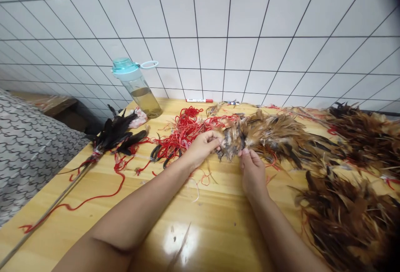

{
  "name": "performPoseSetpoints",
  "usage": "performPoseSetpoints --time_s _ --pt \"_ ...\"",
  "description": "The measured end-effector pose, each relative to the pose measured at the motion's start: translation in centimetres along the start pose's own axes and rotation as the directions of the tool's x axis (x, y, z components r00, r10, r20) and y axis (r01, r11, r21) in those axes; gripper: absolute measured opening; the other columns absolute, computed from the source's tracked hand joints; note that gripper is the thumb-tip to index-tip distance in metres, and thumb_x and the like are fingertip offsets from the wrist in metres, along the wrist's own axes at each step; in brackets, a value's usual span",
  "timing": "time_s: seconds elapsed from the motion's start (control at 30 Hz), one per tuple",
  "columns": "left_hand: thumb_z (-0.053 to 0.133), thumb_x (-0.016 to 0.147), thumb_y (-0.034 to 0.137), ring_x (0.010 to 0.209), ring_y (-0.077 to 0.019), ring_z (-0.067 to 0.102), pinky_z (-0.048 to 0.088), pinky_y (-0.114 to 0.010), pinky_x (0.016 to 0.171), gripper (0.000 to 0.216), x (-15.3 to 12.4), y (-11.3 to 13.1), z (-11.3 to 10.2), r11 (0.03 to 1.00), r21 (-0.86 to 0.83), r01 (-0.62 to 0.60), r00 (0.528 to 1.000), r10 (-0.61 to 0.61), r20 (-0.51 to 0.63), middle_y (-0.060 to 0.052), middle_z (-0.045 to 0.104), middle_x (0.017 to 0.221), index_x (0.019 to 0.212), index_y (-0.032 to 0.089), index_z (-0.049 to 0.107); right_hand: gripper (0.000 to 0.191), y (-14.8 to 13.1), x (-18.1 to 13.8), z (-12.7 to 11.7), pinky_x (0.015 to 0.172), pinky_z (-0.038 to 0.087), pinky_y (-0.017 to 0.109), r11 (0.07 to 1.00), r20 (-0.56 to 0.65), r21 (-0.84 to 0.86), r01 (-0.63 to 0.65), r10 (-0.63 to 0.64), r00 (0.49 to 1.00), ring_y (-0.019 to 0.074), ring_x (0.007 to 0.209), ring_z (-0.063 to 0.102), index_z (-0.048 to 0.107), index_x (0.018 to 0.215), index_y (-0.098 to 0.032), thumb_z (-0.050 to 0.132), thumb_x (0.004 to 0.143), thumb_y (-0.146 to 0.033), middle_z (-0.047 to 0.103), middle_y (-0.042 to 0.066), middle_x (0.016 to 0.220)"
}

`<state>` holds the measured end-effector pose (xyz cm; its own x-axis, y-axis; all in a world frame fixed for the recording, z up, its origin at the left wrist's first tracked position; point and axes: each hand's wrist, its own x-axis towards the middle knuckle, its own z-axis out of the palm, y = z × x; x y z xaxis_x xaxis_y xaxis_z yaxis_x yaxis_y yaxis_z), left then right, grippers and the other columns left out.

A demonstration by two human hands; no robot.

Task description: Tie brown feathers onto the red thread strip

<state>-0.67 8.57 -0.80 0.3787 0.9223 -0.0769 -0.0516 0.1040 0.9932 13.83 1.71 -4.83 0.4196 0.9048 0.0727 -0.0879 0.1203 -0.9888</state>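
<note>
My left hand [203, 148] is closed in a pinch at the left end of a pile of brown and tan feathers [275, 132]. Small greyish, fluffy feathers stick out around its fingertips. My right hand [253, 171] pinches at the near edge of the same pile, thumb and forefinger together on a dark feather [243, 140]. A tangle of red string [184, 132] lies just left of my left hand. To the far left, a bunch of black feathers [111, 132] is bound with red string to a long thin stick [51, 209].
A bottle with a turquoise lid [142, 91] stands by the tiled wall [212, 51]. A red-and-white marker [199, 101] lies along the wooden table's [215, 218] back edge. More brown feather bunches [350, 218] spread at the right. Patterned cloth [34, 147] hangs at the left.
</note>
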Motion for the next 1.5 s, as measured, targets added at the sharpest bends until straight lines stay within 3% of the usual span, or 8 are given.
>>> performPoseSetpoints --time_s 0.13,0.33,0.47,0.63,0.83,1.03,1.37,1.5 --pt "0.073 0.069 0.038 0.058 -0.0065 0.05 0.036 -0.019 0.056 0.031 -0.3 0.4 0.9 0.992 -0.109 0.064 0.994 -0.055 0.09 0.002 0.057 0.066 0.077 0.013 0.056 0.033 -0.6 -0.3 0.2 0.056 0.035 0.025 0.995 -0.024 -0.1 0.003 -0.006 1.0 0.0127 0.057 0.045 0.058 0.067 -0.02 0.056 0.082 -0.049 0.051 -0.003 0.057" --pt "0.074 0.07 0.036 0.063 -0.0072 0.053 0.039 -0.02 0.062 0.029 -1.3 0.4 1.6 0.995 -0.095 -0.017 0.988 0.032 0.154 0.0 0.062 0.07 0.078 0.013 0.06 0.03 -0.7 -0.4 0.3 0.071 0.04 0.029 0.97 0.024 -0.234 0.07 -0.067 0.997 0.0162 0.07 0.053 0.06 0.063 -0.019 0.054 0.081 -0.042 0.059 0.0 0.067" --pt "0.077 0.066 0.034 0.07 -0.0095 0.057 0.043 -0.023 0.072 0.03 -1.5 -0.1 2.1 0.991 -0.136 -0.005 0.994 0.02 0.107 0.0 0.064 0.074 0.081 0.012 0.062 0.031 -0.5 -0.5 0.2 0.064 0.038 0.027 0.955 0.045 -0.279 0.102 -0.093 0.995 0.0145 0.065 0.047 0.055 0.061 -0.019 0.053 0.081 -0.042 0.053 -0.001 0.063" --pt "0.073 0.068 0.027 0.077 -0.0119 0.059 0.045 -0.025 0.077 0.029 -1.4 -0.5 2.5 0.993 -0.112 -0.02 0.998 0.026 0.053 -0.003 0.067 0.085 0.091 0.013 0.064 0.03 0.0 -0.2 0.2 0.07 0.041 0.028 0.952 0.126 -0.27 0.142 -0.111 0.986 0.0158 0.07 0.052 0.06 0.066 -0.019 0.052 0.084 -0.041 0.057 0.0 0.069" --pt "0.069 0.07 0.021 0.071 -0.0101 0.058 0.044 -0.022 0.07 0.021 -1.2 -0.4 2.3 0.998 0.008 -0.062 0.997 0.061 0.053 -0.001 0.066 0.078 0.089 0.013 0.064 0.023 -0.1 0.1 0.2 0.076 0.043 0.03 0.958 0.197 -0.229 0.171 -0.126 0.972 0.0169 0.074 0.056 0.063 0.07 -0.019 0.055 0.083 -0.037 0.062 0.002 0.074" --pt "0.073 0.07 0.029 0.062 -0.0096 0.059 0.044 -0.022 0.065 0.025 -1.0 -0.4 1.7 0.994 -0.105 -0.017 0.983 0.035 0.18 0.001 0.063 0.065 0.077 0.014 0.055 0.026 -0.6 -0.2 0.0 0.07 0.041 0.028 0.93 0.258 -0.292 0.226 -0.15 0.954 0.0157 0.07 0.052 0.054 0.065 -0.02 0.051 0.085 -0.037 0.056 0.0 0.069" --pt "0.078 0.066 0.035 0.064 -0.012 0.062 0.046 -0.025 0.069 0.03 -0.7 -0.2 0.4 0.981 -0.175 0.087 0.93 -0.017 0.368 -0.004 0.066 0.063 0.067 0.011 0.061 0.03 -1.2 -0.6 0.1 0.065 0.039 0.027 0.939 0.381 -0.277 0.206 -0.09 0.92 0.0144 0.066 0.048 0.052 0.065 -0.02 0.049 0.086 -0.041 0.051 -0.001 0.065" --pt "0.078 0.066 0.036 0.063 -0.0119 0.061 0.045 -0.025 0.068 0.031 -0.7 -0.2 0.1 0.985 -0.149 0.084 0.92 -0.019 0.392 -0.003 0.064 0.061 0.066 0.011 0.061 0.031 -1.1 -0.7 0.1 0.068 0.041 0.028 0.944 0.402 -0.264 0.199 -0.08 0.912 0.0154 0.068 0.051 0.055 0.065 -0.02 0.051 0.085 -0.043 0.054 0.0 0.066"
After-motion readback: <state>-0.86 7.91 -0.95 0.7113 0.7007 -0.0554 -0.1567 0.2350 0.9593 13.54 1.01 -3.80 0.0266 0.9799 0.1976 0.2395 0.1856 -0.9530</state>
